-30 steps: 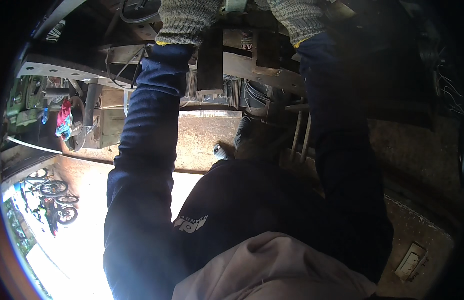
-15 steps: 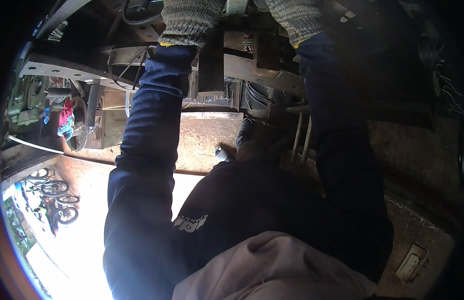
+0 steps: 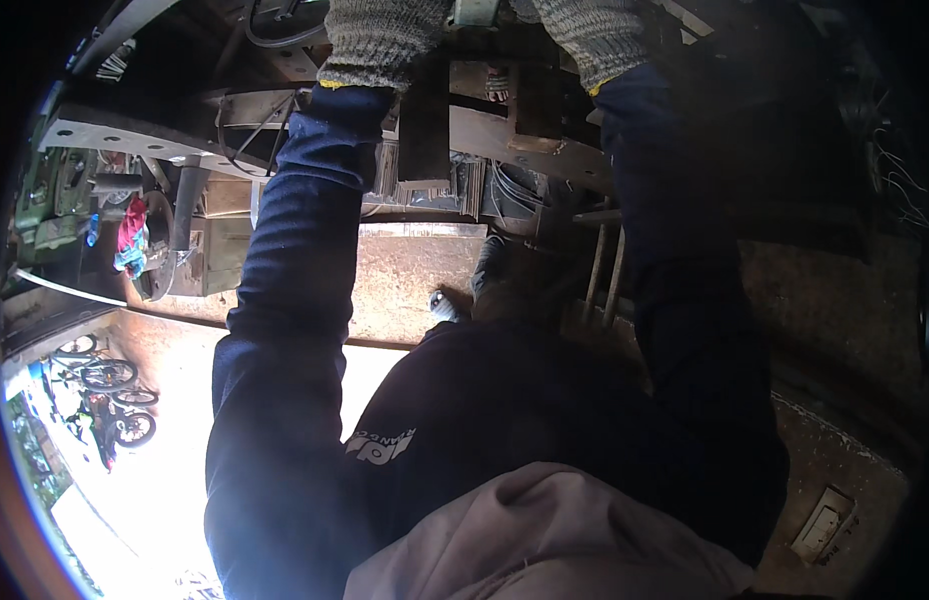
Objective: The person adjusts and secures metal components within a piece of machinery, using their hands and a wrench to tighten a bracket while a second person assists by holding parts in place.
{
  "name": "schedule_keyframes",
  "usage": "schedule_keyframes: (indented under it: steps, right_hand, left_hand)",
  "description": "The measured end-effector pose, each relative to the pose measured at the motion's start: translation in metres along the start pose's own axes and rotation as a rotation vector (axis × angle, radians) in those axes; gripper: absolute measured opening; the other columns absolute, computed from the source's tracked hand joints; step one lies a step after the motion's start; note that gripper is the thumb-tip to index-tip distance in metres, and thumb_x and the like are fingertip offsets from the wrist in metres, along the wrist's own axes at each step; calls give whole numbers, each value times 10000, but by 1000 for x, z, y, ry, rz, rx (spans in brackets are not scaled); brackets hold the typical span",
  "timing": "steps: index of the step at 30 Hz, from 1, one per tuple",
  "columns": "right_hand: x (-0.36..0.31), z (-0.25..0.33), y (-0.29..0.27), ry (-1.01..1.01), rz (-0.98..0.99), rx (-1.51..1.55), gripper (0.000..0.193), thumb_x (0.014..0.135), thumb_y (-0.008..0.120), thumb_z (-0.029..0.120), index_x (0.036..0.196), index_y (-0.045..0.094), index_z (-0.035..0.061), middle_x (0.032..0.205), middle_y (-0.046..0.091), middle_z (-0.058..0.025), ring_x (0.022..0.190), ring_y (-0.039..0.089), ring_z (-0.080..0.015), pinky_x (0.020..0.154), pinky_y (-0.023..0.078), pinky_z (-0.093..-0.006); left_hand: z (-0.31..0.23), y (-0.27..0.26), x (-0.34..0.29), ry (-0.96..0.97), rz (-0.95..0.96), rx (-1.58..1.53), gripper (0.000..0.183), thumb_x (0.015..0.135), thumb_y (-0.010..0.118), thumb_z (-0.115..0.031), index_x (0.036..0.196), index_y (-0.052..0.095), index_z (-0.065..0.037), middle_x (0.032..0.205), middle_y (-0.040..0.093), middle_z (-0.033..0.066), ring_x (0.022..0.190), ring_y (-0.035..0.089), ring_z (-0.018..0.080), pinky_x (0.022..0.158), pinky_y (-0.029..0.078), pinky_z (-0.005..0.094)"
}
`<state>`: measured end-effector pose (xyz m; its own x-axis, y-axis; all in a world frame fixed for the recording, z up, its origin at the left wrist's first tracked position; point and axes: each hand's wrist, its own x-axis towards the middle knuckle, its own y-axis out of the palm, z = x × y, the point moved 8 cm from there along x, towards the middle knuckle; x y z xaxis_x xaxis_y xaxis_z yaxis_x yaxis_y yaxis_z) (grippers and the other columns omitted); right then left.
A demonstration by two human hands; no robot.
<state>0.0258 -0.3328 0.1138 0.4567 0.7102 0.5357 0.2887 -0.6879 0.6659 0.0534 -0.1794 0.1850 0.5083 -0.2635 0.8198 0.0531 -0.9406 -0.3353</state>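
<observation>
My left hand [image 3: 385,40], in a grey knit work glove with a yellow-edged cuff, reaches to the top edge of the view. My right hand [image 3: 592,38], gloved alike, is at the same height to its right. The fingers of both are cut off by the top edge, so what they hold or touch is hidden. Between the hands a pale metal piece [image 3: 476,12] shows at the top edge. Below it, a dark flat bar [image 3: 424,135] hangs down by my left wrist, and a dark rectangular block [image 3: 534,110] sits nearer my right wrist.
A long steel beam with holes [image 3: 135,140] crosses below my wrists. Under it stand stacked metal strips [image 3: 472,188] and coiled wire [image 3: 515,188]. A red and blue cloth [image 3: 132,238] hangs at left. Bicycles [image 3: 110,376] stand outside in bright light. A wall switch [image 3: 823,526] is lower right.
Both gloved hands stay in nearly the same place at the top edge. My left forearm has shifted very slightly; nothing else has visibly moved.
</observation>
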Motion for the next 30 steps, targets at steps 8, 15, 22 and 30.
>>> schedule_keyframes:
  steps: [8, 15, 22, 30]
  right_hand:
    - [-24, 24, 43, 312, -18, 1454, 536, 1064, 461, 385, 1524, 449, 109, 1126, 702, -310, 830, 734, -371, 700, 592, -571]
    - [4, -6, 57, 751, 600, 2108, 438, 1058, 535, 396, 1378, 562, 98, 1104, 690, -222, 784, 697, -311, 668, 558, -479]
    - [-78, -32, 47, 1324, 1452, 2746, 327, 1028, 631, 308, 1263, 601, 82, 855, 637, -78, 593, 567, -151, 552, 472, -314]
    - [-147, -84, 17, 1480, 1250, 2675, 442, 979, 744, 225, 1310, 599, -29, 1033, 666, -50, 912, 641, -103, 788, 541, -231]
  left_hand:
    - [7, 8, 0, -21, -39, 6, 183, 917, 758, -220, 877, 744, -43, 794, 722, 155, 755, 721, 303, 681, 539, 393]
    - [18, -7, -6, -9, -44, 174, 214, 902, 790, -234, 951, 712, -40, 791, 701, 138, 759, 696, 306, 692, 532, 393]
    - [33, -2, -38, -451, 170, -60, 314, 931, 767, -285, 1164, 727, -78, 1107, 763, 159, 1004, 731, 270, 847, 548, 392]
    - [63, -89, -95, -429, 262, 527, 335, 926, 738, -378, 1170, 746, -149, 1093, 771, 105, 1034, 739, 282, 873, 574, 382]
